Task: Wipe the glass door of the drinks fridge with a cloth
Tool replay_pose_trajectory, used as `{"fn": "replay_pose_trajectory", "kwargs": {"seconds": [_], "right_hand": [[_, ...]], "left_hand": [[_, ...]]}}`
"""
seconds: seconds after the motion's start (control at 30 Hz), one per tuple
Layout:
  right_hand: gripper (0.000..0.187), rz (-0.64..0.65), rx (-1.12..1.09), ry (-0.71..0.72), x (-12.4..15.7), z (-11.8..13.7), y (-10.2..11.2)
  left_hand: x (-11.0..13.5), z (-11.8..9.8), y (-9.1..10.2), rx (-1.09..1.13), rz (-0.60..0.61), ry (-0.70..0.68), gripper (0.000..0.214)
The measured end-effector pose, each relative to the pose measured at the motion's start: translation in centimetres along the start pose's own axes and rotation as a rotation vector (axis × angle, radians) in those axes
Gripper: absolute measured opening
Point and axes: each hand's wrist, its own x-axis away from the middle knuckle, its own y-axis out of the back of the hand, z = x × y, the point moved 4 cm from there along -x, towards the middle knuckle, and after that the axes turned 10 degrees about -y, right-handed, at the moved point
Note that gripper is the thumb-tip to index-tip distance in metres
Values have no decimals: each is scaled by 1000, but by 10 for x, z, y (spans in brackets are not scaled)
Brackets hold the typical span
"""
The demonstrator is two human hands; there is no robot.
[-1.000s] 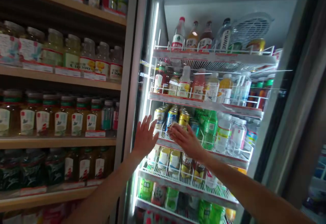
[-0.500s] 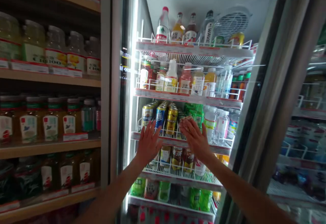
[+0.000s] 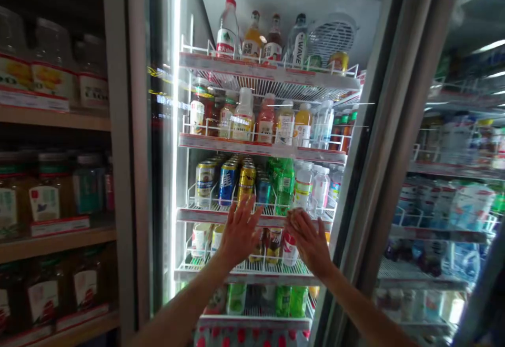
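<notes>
My left hand (image 3: 240,231) is spread with its fingers apart, in front of the glass door below a gold can (image 3: 246,181). My right hand (image 3: 310,241) is pressed on a small crumpled cloth (image 3: 295,219) that shows at its fingertips, apparently against the glass. Behind the door, a lit drinks cooler holds bottles and cans on white wire shelves. Near my left fingers stand a blue can (image 3: 227,184) and a teal can (image 3: 263,189). Green bottles (image 3: 284,184) stand just above the cloth. My palms hide part of the lower can shelf (image 3: 189,274).
Wooden shelves (image 3: 59,241) with rows of bottled drinks stand on the left. A metal door frame (image 3: 389,141) borders the glass on the right. Beyond it, another cooler (image 3: 442,226) holds bottles and packs. Bottles (image 3: 228,28) and a round fan grille (image 3: 333,36) are at the top.
The view has turned right, so the cooler sits further left. Against the shelves, my left hand has moved right, and my right hand with the cloth has moved down and slightly right.
</notes>
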Motion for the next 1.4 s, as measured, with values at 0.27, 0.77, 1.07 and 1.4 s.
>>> {"fn": "replay_pose_trajectory", "kwargs": {"seconds": [0.27, 0.77, 1.07, 1.4], "right_hand": [[52, -176, 198, -317, 27, -67, 12], [57, -74, 118, -171, 24, -43, 6], [48, -67, 20, -63, -21, 0, -4], [44, -49, -30, 21, -55, 33, -10]], "left_hand": [[-4, -17, -11, 49, -42, -31, 47], [-12, -14, -14, 32, -37, -21, 48], [-1, 11, -6, -34, -28, 53, 55], [11, 37, 8, -130, -26, 93, 50]]}}
